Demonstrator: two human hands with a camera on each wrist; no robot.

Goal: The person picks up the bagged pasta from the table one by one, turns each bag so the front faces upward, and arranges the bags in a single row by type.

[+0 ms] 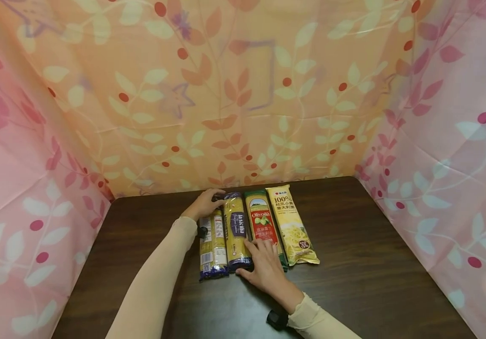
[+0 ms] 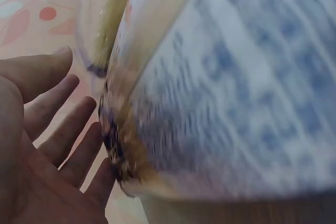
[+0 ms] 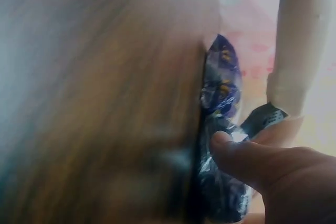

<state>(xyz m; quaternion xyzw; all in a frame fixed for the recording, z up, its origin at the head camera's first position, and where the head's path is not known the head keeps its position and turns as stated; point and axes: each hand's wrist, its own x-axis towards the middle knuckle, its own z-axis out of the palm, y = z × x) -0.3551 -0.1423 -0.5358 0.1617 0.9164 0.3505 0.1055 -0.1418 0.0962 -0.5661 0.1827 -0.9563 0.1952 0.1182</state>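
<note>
Side by side on the dark table lie several pasta packs. At the left is a clear pack with a white label (image 1: 206, 242), then a purple-labelled spaghetti pack (image 1: 238, 223). To their right come a red and green Olivoila pack (image 1: 261, 216) and a yellow pasta pack (image 1: 292, 225). My left hand (image 1: 204, 205) is at the far end of the leftmost pack, fingers extended along that end in the left wrist view. My right hand (image 1: 266, 266) lies over the near part of the Olivoila pack, its thumb (image 3: 223, 140) at the near end of the purple-labelled pack.
The wooden table (image 1: 353, 282) spreads around the packs. Patterned cloth hangs behind it as an orange curtain (image 1: 234, 94), with pink cloth (image 1: 14, 188) on both sides. A dark wrist camera (image 1: 277, 319) sits at my right wrist.
</note>
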